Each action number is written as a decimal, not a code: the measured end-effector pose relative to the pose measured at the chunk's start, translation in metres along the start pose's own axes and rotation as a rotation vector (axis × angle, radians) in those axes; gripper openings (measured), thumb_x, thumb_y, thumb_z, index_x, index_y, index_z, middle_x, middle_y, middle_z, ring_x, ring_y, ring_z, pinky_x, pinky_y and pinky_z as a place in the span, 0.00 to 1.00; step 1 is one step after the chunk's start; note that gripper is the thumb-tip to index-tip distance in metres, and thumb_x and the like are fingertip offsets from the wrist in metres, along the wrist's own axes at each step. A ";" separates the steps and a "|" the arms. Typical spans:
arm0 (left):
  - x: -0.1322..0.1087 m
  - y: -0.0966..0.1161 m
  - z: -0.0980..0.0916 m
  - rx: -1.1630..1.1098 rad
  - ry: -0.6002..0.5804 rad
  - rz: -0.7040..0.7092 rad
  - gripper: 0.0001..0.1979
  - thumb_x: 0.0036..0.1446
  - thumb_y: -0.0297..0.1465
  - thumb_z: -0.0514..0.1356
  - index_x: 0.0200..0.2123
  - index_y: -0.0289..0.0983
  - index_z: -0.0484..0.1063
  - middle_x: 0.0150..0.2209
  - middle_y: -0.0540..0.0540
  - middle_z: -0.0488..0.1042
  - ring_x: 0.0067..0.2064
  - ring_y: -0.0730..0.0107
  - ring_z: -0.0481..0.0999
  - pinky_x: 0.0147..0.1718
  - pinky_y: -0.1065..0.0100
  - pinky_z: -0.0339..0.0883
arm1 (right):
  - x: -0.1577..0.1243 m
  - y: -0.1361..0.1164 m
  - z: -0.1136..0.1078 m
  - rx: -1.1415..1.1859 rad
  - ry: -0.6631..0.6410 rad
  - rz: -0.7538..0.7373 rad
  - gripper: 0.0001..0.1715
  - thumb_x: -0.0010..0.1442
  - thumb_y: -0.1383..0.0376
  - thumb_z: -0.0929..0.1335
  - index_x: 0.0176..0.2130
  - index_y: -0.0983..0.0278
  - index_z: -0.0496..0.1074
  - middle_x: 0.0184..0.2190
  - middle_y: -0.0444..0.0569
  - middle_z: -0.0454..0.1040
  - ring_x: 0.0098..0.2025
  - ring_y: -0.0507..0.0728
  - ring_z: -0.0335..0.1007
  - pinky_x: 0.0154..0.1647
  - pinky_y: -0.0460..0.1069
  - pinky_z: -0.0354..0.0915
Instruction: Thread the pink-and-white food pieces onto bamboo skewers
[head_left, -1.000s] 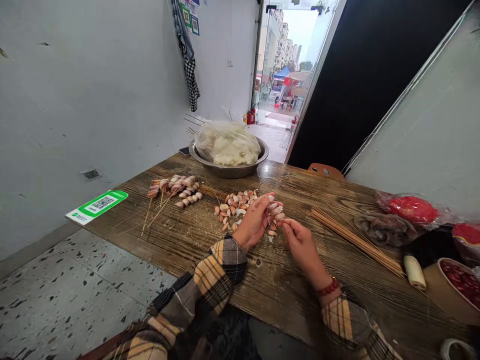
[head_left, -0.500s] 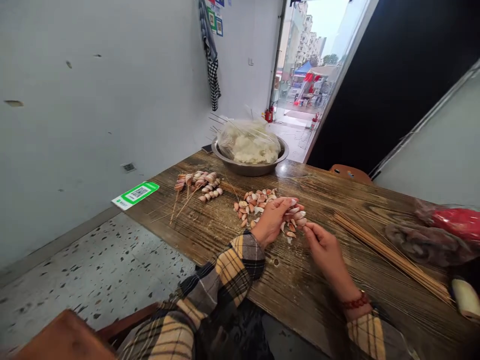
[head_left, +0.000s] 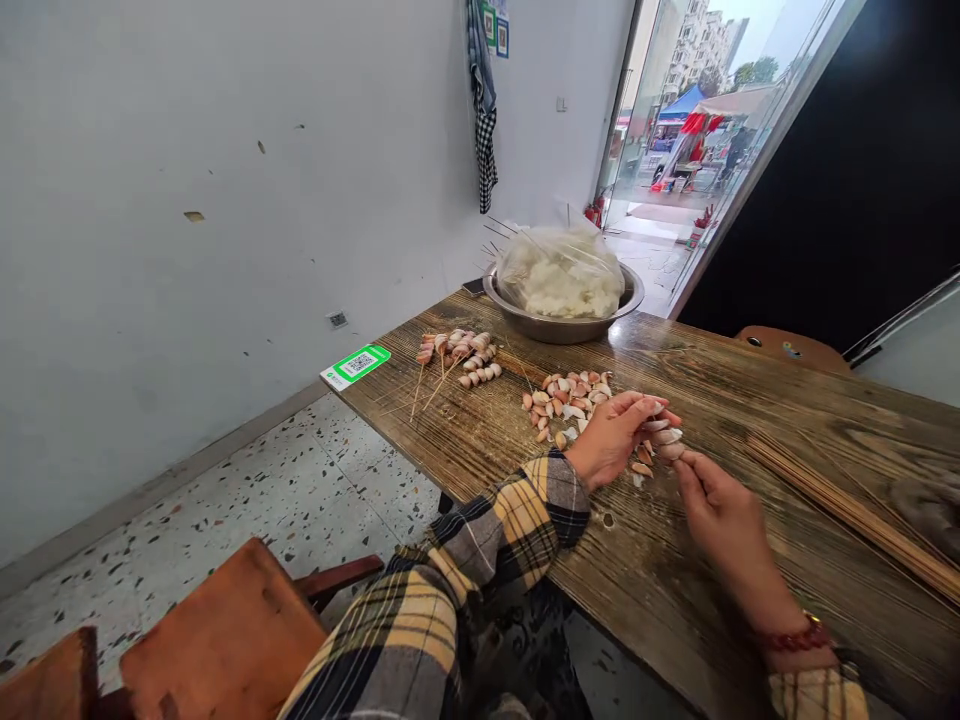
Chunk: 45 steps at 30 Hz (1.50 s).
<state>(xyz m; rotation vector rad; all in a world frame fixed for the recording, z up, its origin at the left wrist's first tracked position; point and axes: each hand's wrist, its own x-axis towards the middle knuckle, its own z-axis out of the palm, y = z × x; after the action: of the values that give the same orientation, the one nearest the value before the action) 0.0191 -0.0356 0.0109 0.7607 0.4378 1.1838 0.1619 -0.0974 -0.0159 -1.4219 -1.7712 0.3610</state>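
My left hand (head_left: pixel 616 436) is closed around a skewer of garlic cloves (head_left: pixel 663 438), its thumb and fingertips at the upper cloves. At the lower end, my right hand (head_left: pixel 718 498) pinches by the last clove; the stick there is mostly hidden by the fingers. Beyond my left hand lies a pile of loose unpeeled garlic cloves (head_left: pixel 559 398), with bits of skin around it. A few more cloves (head_left: pixel 642 468) lie just under the held skewer. Finished-looking garlic skewers (head_left: pixel 459 350) are heaped farther left on the wooden table (head_left: pixel 480 440).
A metal bowl (head_left: pixel 559 328) with a plastic bag of pale food (head_left: pixel 570 280) stands at the back. Bare bamboo sticks (head_left: pixel 847 510) lie to the right. A green QR card (head_left: pixel 356 366) sits at the left corner. Brown stools (head_left: pixel 225 640) stand at lower left.
The view has swung left, so everything sits farther right in the picture. Both hands keep their hold on the garlic skewer, with little visible change between them.
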 end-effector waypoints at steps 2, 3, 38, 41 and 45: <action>-0.001 0.000 0.001 -0.012 -0.005 0.002 0.20 0.47 0.41 0.67 0.35 0.31 0.72 0.33 0.42 0.76 0.35 0.70 0.73 0.38 0.66 0.63 | 0.000 -0.001 -0.001 -0.015 -0.007 0.004 0.18 0.64 0.55 0.59 0.37 0.63 0.73 0.29 0.48 0.76 0.28 0.55 0.69 0.30 0.47 0.62; -0.001 0.000 0.001 -0.021 -0.005 -0.001 0.19 0.47 0.41 0.67 0.36 0.31 0.71 0.33 0.42 0.75 0.35 0.70 0.73 0.38 0.66 0.64 | 0.000 -0.002 -0.001 -0.017 -0.006 0.003 0.19 0.64 0.55 0.59 0.37 0.63 0.72 0.28 0.47 0.75 0.28 0.55 0.69 0.29 0.47 0.61; 0.015 0.013 -0.023 2.013 -0.039 0.268 0.11 0.59 0.36 0.56 0.33 0.34 0.73 0.38 0.36 0.70 0.41 0.53 0.70 0.40 0.54 0.64 | 0.018 0.000 -0.016 -0.102 0.097 -0.090 0.19 0.67 0.58 0.57 0.39 0.61 0.73 0.36 0.53 0.76 0.38 0.60 0.72 0.41 0.54 0.65; 0.016 0.007 -0.022 2.045 -0.108 0.202 0.11 0.59 0.33 0.55 0.31 0.34 0.74 0.35 0.36 0.70 0.40 0.53 0.70 0.39 0.54 0.64 | 0.015 0.008 -0.013 -0.097 0.068 -0.091 0.17 0.66 0.56 0.57 0.40 0.58 0.72 0.38 0.53 0.76 0.39 0.62 0.72 0.42 0.56 0.66; 0.017 -0.002 -0.029 2.007 -0.173 0.262 0.12 0.60 0.33 0.53 0.32 0.34 0.74 0.35 0.35 0.70 0.39 0.52 0.70 0.37 0.53 0.63 | 0.012 0.022 -0.008 -0.094 0.104 -0.105 0.19 0.63 0.51 0.58 0.39 0.57 0.71 0.39 0.54 0.77 0.38 0.65 0.73 0.41 0.59 0.67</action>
<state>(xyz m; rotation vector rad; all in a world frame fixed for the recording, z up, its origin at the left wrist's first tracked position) 0.0066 -0.0114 -0.0094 2.6292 1.4183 0.5248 0.1823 -0.0817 -0.0205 -1.3803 -1.7891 0.1470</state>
